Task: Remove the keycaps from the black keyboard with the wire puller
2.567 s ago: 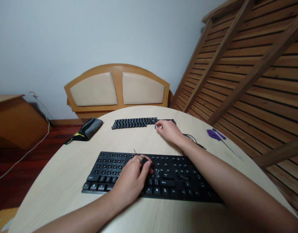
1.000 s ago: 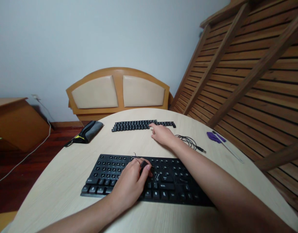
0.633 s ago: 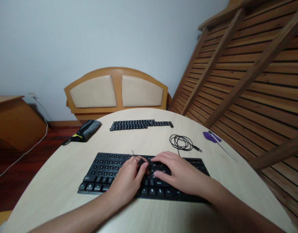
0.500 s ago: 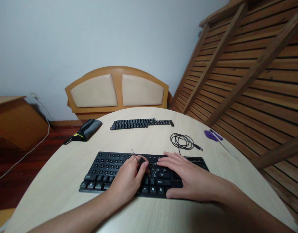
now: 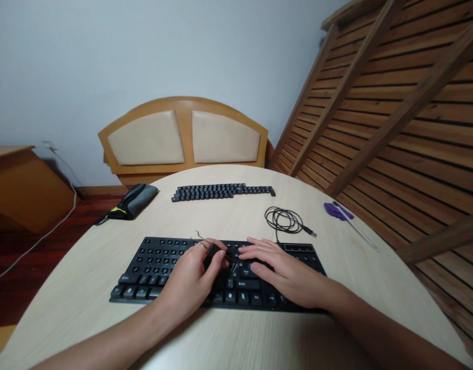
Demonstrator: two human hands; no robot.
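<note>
A black keyboard point(image 5: 236, 302) lies across the near part of the table, with many keycaps off and bare key stems showing. My left hand point(image 5: 195, 270) is closed around a black keycap puller point(image 5: 212, 251) with thin wire ends, held low over the keyboard's middle. The puller's lower end is partly hidden, so I cannot tell whether it grips a key. Fingers outstretched, my right hand point(image 5: 277, 261) rests on the keyboard's right side, thumb close to the Enter key point(image 5: 247, 271). Loose black keycaps point(image 5: 209, 192) stand in rows at the far side.
The keyboard's cable point(image 5: 284, 221) is coiled behind it. A dark pouch point(image 5: 132, 203) lies at the left, and a purple cloth point(image 5: 336, 210) with a slim brush-like stick point(image 5: 354, 226) at the right. Beyond the round table point(image 5: 236, 339) stand a wooden headboard point(image 5: 187, 133) and slatted panels point(image 5: 375, 103).
My right thumb has lifted from the keyboard's front edge to lie nearer the Enter key. My left hand keeps hold of the keycap puller. The whole view has shifted slightly.
</note>
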